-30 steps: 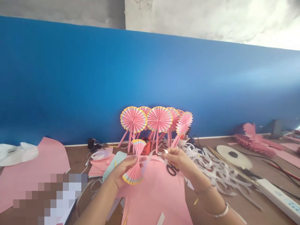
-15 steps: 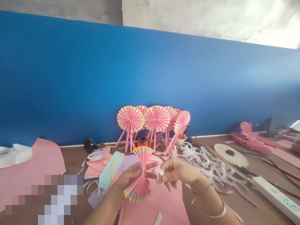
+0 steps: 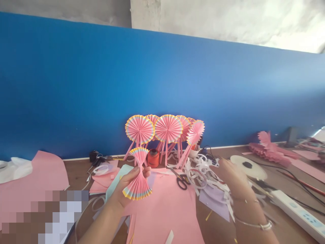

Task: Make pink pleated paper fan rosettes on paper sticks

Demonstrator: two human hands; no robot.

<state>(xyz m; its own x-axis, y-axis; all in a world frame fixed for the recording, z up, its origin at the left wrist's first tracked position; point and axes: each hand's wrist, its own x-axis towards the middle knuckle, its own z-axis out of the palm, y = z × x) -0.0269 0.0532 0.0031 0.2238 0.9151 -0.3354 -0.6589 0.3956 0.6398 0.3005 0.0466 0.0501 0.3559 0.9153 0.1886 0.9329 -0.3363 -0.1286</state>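
Note:
A pink pleated paper fan (image 3: 138, 184), edged in yellow and pale blue, flares at both ends and narrows at its waist. My left hand (image 3: 124, 186) is closed around that waist, holding the fan upright above a pink paper sheet (image 3: 165, 213). Out to the right, my right hand (image 3: 232, 176) is blurred beside a heap of curled white strips (image 3: 200, 169); whether its fingers hold anything cannot be made out. Black-handled scissors (image 3: 182, 182) lie between the sheet and the heap.
Several round pink fans on sticks (image 3: 167, 128) stand against the blue partition (image 3: 152, 74), with a red spool (image 3: 153, 159) before them. Purple paper (image 3: 214, 203) lies below the strips. On the right are a round cream lid (image 3: 248, 167), cables and a white power strip (image 3: 297, 215).
My right hand has swung right, away from the fan, to the strip heap. The white strip it pinched no longer shows. My left hand and the fan have shifted left and slightly up.

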